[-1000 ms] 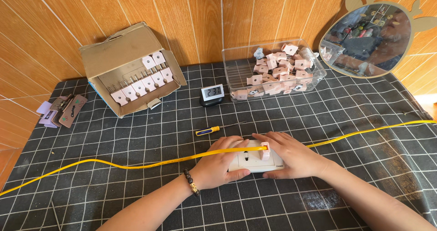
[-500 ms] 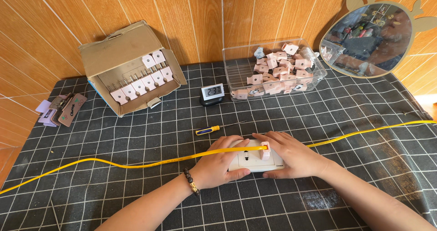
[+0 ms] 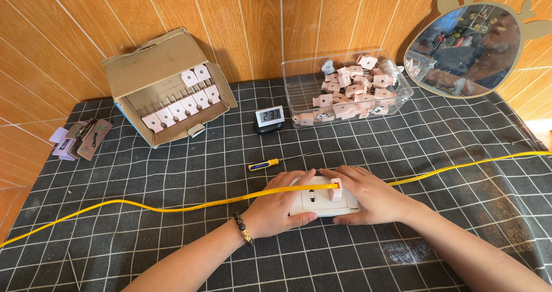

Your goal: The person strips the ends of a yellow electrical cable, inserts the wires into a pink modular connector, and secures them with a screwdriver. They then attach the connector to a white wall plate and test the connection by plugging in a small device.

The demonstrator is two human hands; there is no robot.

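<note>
While the white socket plate (image 3: 322, 203) lies flat on the worktop (image 3: 172, 171) with its long axis running left to right, I clasp it from both ends: left hand (image 3: 276, 208) and right hand (image 3: 368, 197), fingers (image 3: 351, 174) curled around it. The pink plug (image 3: 335, 190) sits under my right fingertips; the yellow cable (image 3: 172, 207) trails off leftward and rightward.

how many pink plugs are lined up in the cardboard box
8 that I can see in the cardboard box: six in a slanted front row and two behind at its right end. The box flap may hide more.
</note>
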